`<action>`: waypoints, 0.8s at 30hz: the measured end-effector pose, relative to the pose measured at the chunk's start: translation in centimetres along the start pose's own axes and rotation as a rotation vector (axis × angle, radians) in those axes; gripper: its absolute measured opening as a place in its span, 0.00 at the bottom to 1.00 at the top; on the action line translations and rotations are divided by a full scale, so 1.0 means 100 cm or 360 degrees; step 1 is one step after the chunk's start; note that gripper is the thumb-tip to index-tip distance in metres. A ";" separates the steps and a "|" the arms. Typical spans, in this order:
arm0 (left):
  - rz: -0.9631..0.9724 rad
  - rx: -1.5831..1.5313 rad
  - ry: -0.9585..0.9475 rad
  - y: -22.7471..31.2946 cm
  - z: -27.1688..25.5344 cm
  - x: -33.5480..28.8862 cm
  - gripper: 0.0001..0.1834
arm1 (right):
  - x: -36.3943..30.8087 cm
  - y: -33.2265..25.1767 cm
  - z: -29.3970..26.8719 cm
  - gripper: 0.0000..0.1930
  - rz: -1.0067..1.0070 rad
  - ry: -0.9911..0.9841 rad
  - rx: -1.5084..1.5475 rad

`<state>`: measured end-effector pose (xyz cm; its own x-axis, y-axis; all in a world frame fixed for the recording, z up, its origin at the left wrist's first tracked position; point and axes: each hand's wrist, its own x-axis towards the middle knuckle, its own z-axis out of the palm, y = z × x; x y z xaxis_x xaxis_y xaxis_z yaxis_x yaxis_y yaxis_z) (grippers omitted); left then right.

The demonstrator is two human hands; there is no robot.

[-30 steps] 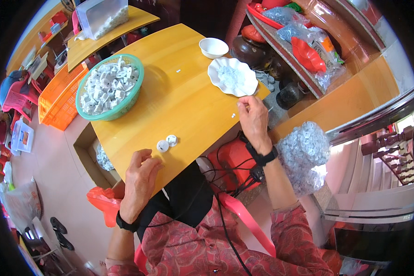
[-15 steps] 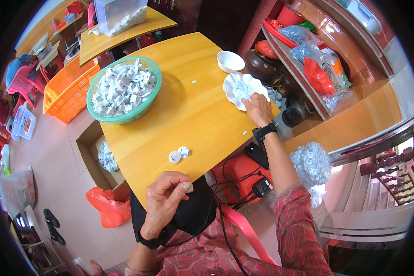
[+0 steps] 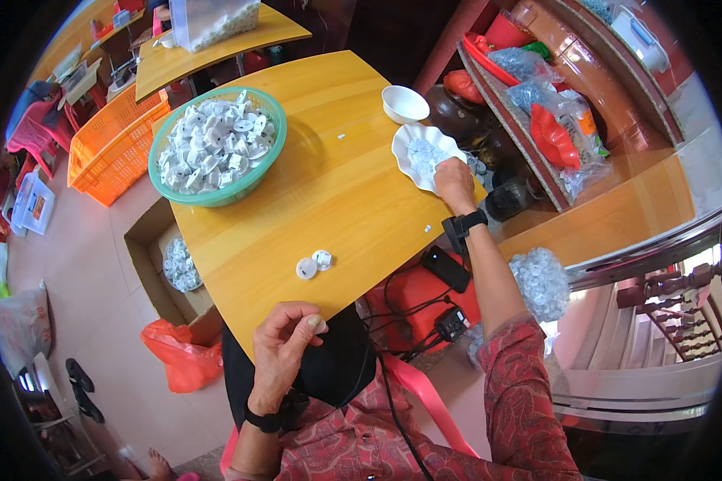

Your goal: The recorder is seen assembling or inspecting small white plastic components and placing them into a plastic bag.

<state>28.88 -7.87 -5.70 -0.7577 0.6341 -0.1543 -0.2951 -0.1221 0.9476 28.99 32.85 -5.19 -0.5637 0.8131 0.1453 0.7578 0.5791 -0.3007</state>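
Right of centre, the right hand sits over the near rim of the wavy white plate of small clear bits, fingertips hidden, can't tell if gripping. Hands are well apart; left hand, lower centre, is curled, thumb by forefinger, can't tell if anything's pinched. Two round white pieces lie just above it, green basin of white parts upper left, probably placed for short reach.

A home doubling as a small workshop is suggested, with a stair, slippers and tiled floor seen around a table where a basket of white parts and a dish of clear bits are set.
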 end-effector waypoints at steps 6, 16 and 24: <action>-0.0072 -0.0095 0.0049 -0.003 -0.003 0.003 0.06 | -0.008 0.009 -0.004 0.14 0.0015 0.0106 0.0479; -0.0019 -0.0115 0.0072 -0.012 -0.005 0.002 0.09 | -0.001 0.028 -0.005 0.13 -0.0143 0.0130 0.0270; -0.0043 -0.0219 0.0091 -0.015 -0.006 0.004 0.09 | -0.085 -0.020 -0.020 0.11 -0.0215 -0.0372 0.0754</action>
<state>28.68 -7.92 -7.39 -0.7791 0.5946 -0.1985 -0.3899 -0.2117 0.8962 32.90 24.92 -3.88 -0.7448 0.6671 0.0149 0.4730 0.5435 -0.6934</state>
